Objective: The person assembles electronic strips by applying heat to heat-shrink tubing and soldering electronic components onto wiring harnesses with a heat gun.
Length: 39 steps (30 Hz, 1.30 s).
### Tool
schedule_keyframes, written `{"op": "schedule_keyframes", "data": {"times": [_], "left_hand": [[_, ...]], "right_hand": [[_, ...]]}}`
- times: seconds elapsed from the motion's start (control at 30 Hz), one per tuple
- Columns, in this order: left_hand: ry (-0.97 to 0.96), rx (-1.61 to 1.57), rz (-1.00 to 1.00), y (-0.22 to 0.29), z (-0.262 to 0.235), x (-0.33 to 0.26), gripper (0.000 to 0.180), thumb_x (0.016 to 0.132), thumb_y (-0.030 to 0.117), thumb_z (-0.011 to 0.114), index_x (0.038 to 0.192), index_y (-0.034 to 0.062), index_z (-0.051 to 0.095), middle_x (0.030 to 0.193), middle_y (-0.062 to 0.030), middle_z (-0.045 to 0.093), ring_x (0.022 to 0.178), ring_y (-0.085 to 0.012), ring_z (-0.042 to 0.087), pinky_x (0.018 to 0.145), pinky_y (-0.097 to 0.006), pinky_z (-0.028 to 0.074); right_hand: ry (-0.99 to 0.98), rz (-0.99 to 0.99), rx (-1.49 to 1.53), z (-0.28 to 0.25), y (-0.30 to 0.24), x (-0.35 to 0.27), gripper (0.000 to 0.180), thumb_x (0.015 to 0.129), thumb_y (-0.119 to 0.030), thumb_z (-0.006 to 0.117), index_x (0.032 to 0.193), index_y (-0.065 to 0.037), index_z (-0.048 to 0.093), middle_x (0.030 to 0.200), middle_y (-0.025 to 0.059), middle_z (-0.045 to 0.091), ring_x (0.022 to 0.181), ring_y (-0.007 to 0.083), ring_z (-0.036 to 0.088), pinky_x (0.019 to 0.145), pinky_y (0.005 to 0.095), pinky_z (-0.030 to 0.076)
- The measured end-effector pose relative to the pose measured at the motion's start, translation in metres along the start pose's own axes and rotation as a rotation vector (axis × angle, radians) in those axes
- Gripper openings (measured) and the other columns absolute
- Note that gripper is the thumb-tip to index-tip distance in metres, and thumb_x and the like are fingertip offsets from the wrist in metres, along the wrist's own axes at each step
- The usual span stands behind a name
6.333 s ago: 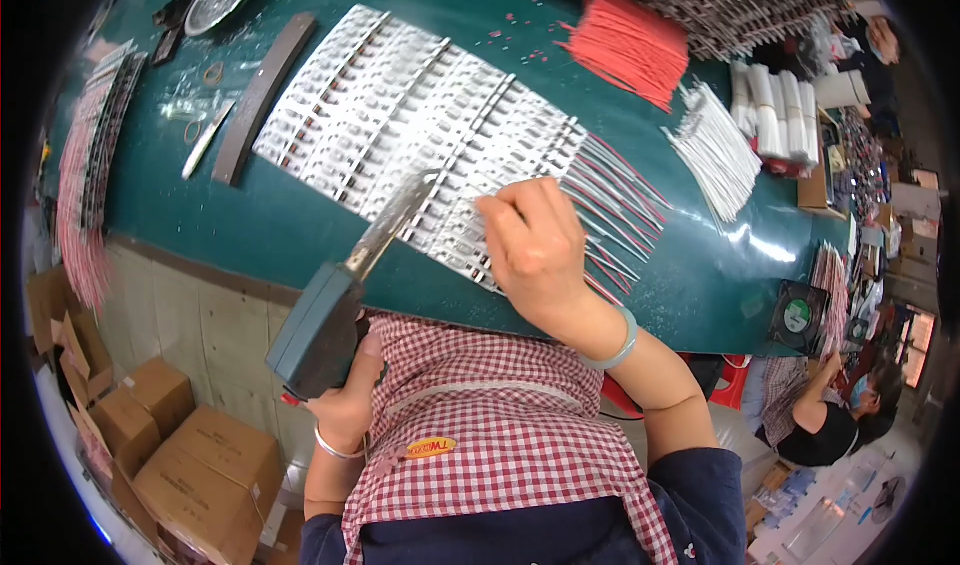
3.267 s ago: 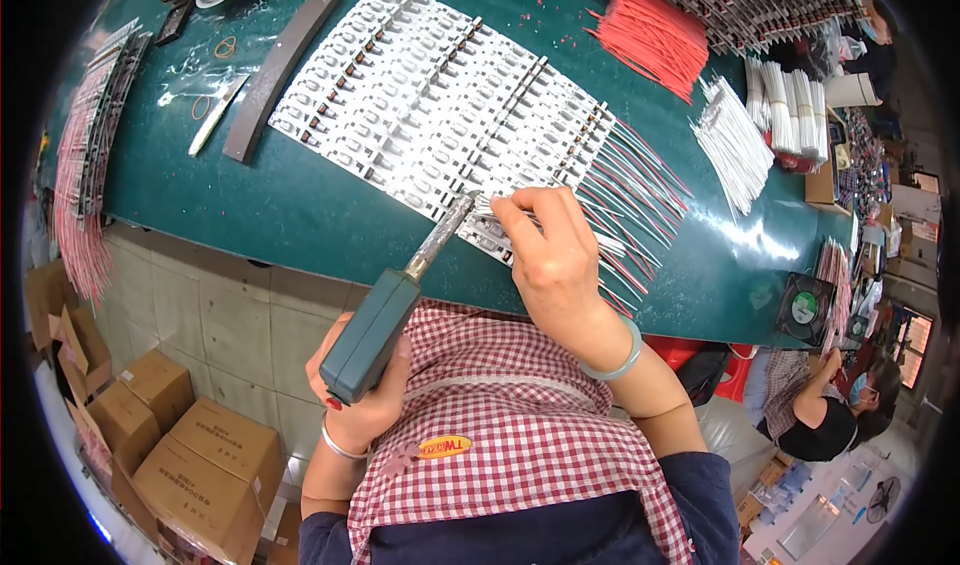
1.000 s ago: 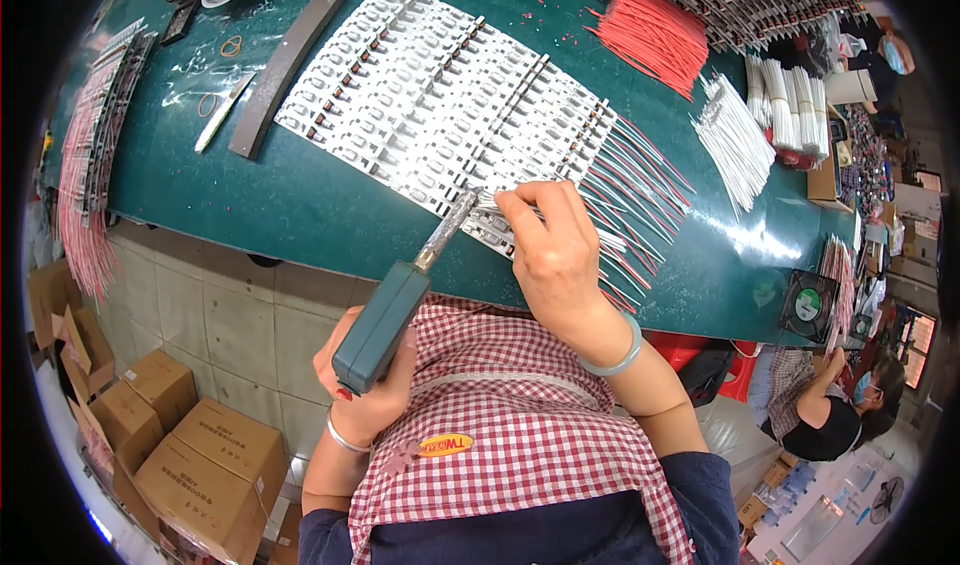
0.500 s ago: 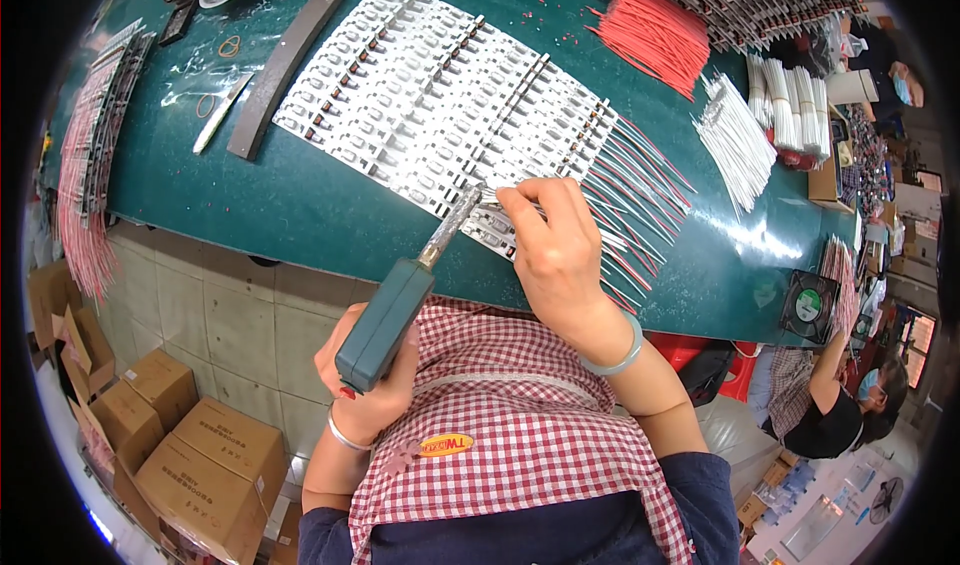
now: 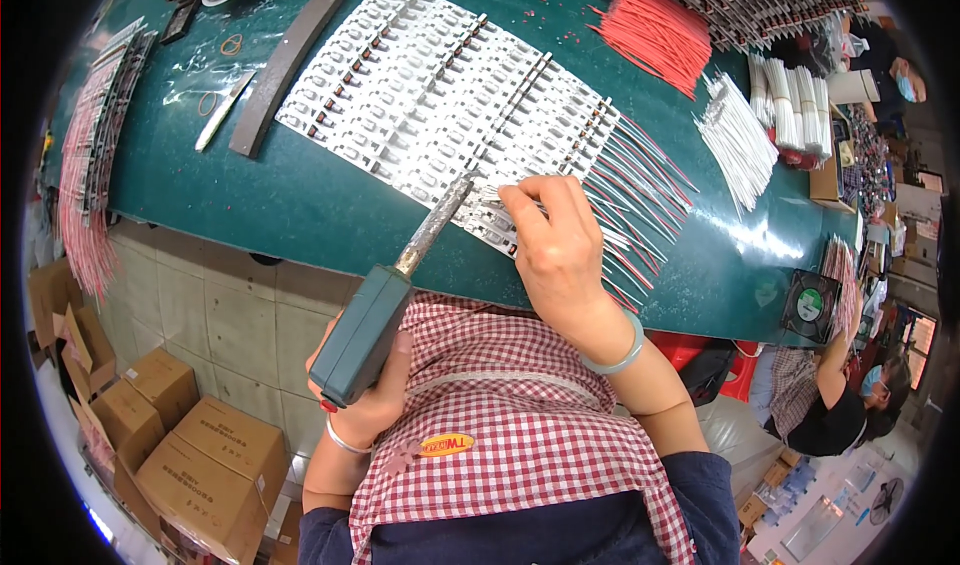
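Note:
My left hand (image 5: pixel 365 390) is wrapped round the green body of a soldering gun (image 5: pixel 362 333). The gun's long metal barrel slants up to the right, and its tip is at a panel of small white circuit boards (image 5: pixel 400 115). Just right of the tip, my right hand (image 5: pixel 555 250) pinches thumb and forefinger together over the panel's near edge. A thin wire seems to be between those fingertips, mostly hidden by them. Red, white and dark wires (image 5: pixel 640 185) fan out from the panel's right end, some passing beneath my right hand.
A dark curved bar (image 5: pixel 285 70) and a white-handled knife (image 5: pixel 222 113) lie left of the panel. Bundles of red wires (image 5: pixel 655 35) and white wires (image 5: pixel 737 140) lie beyond it. Wired boards (image 5: pixel 100 135) are stacked far left. A solder spool (image 5: pixel 808 303) sits right, near a co-worker (image 5: pixel 835 395).
The soldering gun and my left hand have shifted left; its tip is slightly farther up the panel. My right hand stays almost where it was, still pinched.

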<state>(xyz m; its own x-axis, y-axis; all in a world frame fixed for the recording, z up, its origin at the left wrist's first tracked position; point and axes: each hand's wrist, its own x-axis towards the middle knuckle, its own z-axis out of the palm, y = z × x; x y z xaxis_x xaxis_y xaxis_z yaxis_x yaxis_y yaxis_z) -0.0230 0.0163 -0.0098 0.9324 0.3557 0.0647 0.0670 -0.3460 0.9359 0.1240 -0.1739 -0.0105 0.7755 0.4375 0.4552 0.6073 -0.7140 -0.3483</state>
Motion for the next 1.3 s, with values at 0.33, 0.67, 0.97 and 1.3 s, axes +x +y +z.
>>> {"op": "schedule_keyframes", "data": {"times": [0.33, 0.67, 0.97, 1.3], "left_hand": [[-0.083, 0.050, 0.139, 0.006, 0.005, 0.013, 0.022, 0.074, -0.008, 0.073, 0.096, -0.0066, 0.069, 0.091, -0.0154, 0.069, 0.072, -0.0237, 0.069, 0.065, -0.029, 0.054], [-0.084, 0.128, 0.158, 0.008, 0.006, 0.014, 0.016, 0.075, -0.008, 0.072, 0.090, -0.0061, 0.068, 0.088, -0.0144, 0.068, 0.071, -0.0222, 0.068, 0.063, -0.028, 0.053], [0.091, -0.763, -0.474, 0.024, -0.013, 0.012, 0.043, 0.083, 0.003, 0.068, 0.122, -0.0048, 0.054, 0.112, -0.0187, 0.062, 0.062, -0.0139, 0.056, 0.048, -0.024, 0.045], [0.092, -0.402, -0.417, 0.019, -0.008, -0.006, 0.042, 0.079, -0.007, 0.067, 0.120, -0.0050, 0.057, 0.107, -0.0162, 0.065, 0.064, -0.0150, 0.059, 0.052, -0.026, 0.049]], "right_hand": [[0.007, 0.005, 0.004, 0.000, 0.000, -0.001, 0.035, 0.064, 0.014, 0.066, 0.097, 0.003, 0.069, 0.089, 0.0122, 0.060, 0.079, 0.0277, 0.059, 0.067, 0.0371, 0.051], [0.007, -0.042, -0.023, 0.003, 0.004, -0.002, 0.032, 0.067, 0.007, 0.063, 0.098, 0.003, 0.067, 0.091, 0.0108, 0.056, 0.081, 0.0258, 0.055, 0.065, 0.0341, 0.048], [0.004, -0.042, -0.027, 0.002, 0.004, -0.003, 0.031, 0.067, 0.006, 0.063, 0.098, 0.004, 0.066, 0.091, 0.0107, 0.057, 0.082, 0.0260, 0.055, 0.066, 0.0341, 0.048], [0.059, -0.078, 0.059, 0.003, -0.002, -0.008, 0.031, 0.068, 0.006, 0.064, 0.099, 0.005, 0.066, 0.091, 0.0111, 0.059, 0.081, 0.0267, 0.056, 0.065, 0.0349, 0.048]]}}
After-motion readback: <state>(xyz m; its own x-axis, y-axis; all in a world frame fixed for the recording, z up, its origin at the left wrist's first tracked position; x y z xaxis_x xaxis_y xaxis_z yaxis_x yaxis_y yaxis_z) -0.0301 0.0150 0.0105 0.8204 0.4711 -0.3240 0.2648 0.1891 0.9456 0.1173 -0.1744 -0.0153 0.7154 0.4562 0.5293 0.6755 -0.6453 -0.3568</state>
